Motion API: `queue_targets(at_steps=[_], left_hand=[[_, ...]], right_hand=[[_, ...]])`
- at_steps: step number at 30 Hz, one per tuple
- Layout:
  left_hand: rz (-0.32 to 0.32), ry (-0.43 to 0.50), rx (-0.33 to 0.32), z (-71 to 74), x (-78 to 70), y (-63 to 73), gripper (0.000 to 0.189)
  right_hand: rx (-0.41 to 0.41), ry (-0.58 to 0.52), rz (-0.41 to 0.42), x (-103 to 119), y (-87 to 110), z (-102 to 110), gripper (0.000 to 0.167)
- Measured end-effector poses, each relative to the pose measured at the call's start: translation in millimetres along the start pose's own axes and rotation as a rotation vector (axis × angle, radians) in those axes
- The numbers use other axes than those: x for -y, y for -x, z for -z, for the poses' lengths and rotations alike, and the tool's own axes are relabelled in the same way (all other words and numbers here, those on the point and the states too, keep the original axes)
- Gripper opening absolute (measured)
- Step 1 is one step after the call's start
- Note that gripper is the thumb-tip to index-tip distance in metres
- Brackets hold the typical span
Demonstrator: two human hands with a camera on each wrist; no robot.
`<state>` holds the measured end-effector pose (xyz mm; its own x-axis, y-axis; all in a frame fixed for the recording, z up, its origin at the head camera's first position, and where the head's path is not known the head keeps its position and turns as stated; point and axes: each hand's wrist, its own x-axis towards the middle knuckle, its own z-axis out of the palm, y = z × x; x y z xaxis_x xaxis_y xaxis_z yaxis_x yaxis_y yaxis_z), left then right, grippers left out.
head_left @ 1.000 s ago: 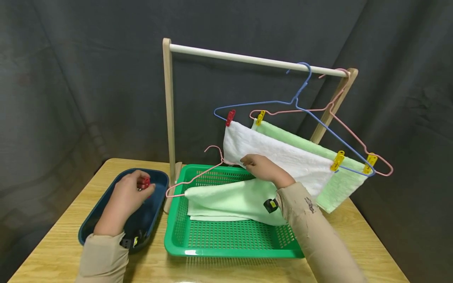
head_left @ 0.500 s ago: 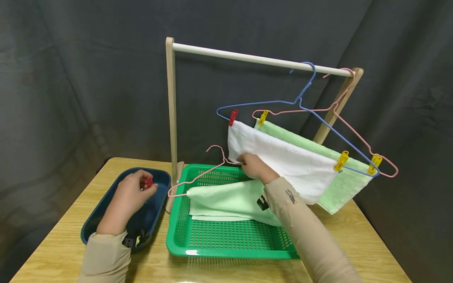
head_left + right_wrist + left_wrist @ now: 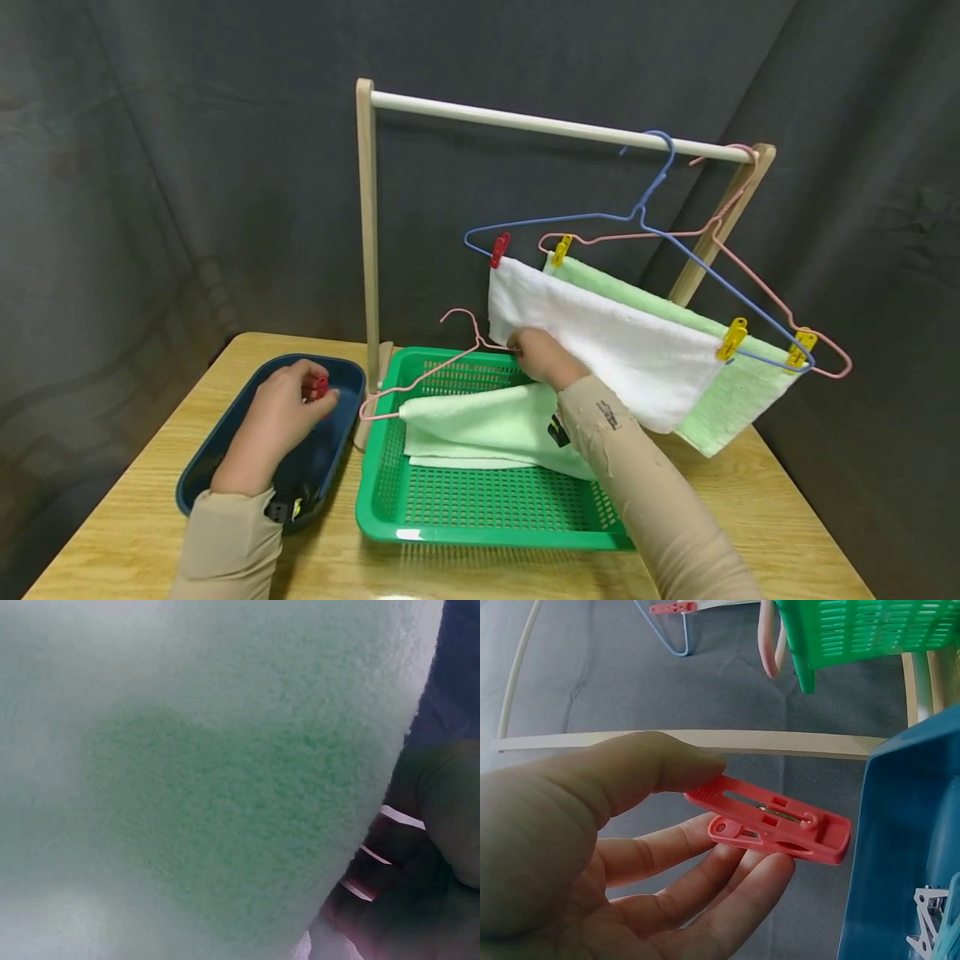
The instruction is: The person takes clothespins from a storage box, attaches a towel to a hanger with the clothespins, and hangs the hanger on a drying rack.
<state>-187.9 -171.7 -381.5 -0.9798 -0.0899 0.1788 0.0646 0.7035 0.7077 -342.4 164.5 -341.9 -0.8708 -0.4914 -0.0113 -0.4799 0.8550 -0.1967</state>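
My left hand (image 3: pixel 283 412) is over the blue tub. Between thumb and fingertips it pinches a red clothespin (image 3: pixel 776 821), which lies nearly lengthwise in the left wrist view. At the back of the green basket (image 3: pixel 495 537), the right hand (image 3: pixel 543 357) grips the right arm of a pink hanger (image 3: pixel 431 371), its fingertips partly hidden. That hanger leans with its hook up. A pale green towel (image 3: pixel 472 421) drapes over its lower bar inside the basket. In the right wrist view the towel (image 3: pixel 225 802) fills most of the picture, with the hand's dim fingers (image 3: pixel 382 862) beyond its edge.
Behind the basket stands a rack with a white rail (image 3: pixel 510 122). From it hang a blue hanger (image 3: pixel 555 222) with a clipped white towel (image 3: pixel 600 333) and another pink hanger with a green towel (image 3: pixel 727 408). The blue tub (image 3: pixel 337 467) holds loose clothespins (image 3: pixel 930 922).
My right hand has shifted slightly left along the pink hanger's arm, its fingers curling in. The left hand keeps its pinch on the red clothespin. The whole view has drifted a little.
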Motion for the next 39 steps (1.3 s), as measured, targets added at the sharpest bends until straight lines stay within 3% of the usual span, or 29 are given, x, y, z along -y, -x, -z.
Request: queue_targets(at_steps=[10,23,39], left_hand=[[-0.013,0.002,-0.014,1.1,0.9,2.9,0.031],[-0.032,-0.007,-0.032,4.9,1.9,4.6,0.032],[-0.019,-0.004,-0.027,9.6,4.6,2.2,0.035]], right_hand=[[-0.112,-0.033,0.07,-7,7.9,1,0.022],[-0.264,-0.149,0.12,0,32.0,24,0.024],[-0.369,-0.193,0.21,8,66.7,42,0.016]])
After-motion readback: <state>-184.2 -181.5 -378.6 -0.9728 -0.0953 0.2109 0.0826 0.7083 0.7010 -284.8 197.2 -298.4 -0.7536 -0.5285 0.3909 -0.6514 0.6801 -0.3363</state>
